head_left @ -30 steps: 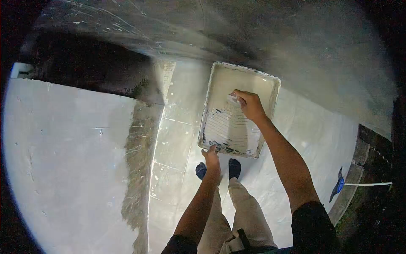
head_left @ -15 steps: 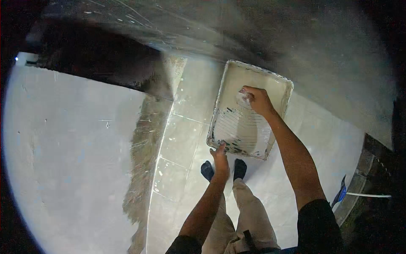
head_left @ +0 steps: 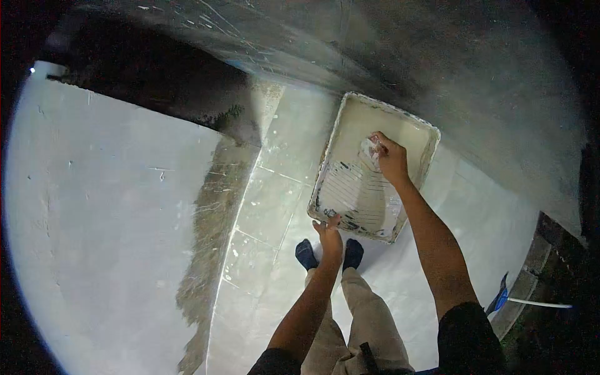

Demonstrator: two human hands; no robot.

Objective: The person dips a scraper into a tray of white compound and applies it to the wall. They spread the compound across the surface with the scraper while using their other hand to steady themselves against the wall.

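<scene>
A paint-smeared paint tray (head_left: 325,156) lies ahead of my feet, with pale paint (head_left: 400,125) pooled in its far part and streaks over its ribbed slope. My left hand (head_left: 329,232) grips the near rim by its left corner, fingers closed on the edge. Over the middle of the tray, my right hand (head_left: 392,161) pinches a small whitish, partly see-through piece (head_left: 370,150), low by the paint. The fingers cover part of it, and I cannot tell its kind.
A freshly whitened wall (head_left: 125,206) stands at left, with an unpainted brownish strip (head_left: 215,219) along its edge. Pale floor tiles (head_left: 269,200) carry white drips. A grey wall (head_left: 475,75) rises behind the tray. At right lies a blue-headed tool (head_left: 500,299) with a white handle.
The tray and both hands appear slightly further right and lower in view. My right hand stays over the paint with the whitish piece; my left hand keeps to the rim.
</scene>
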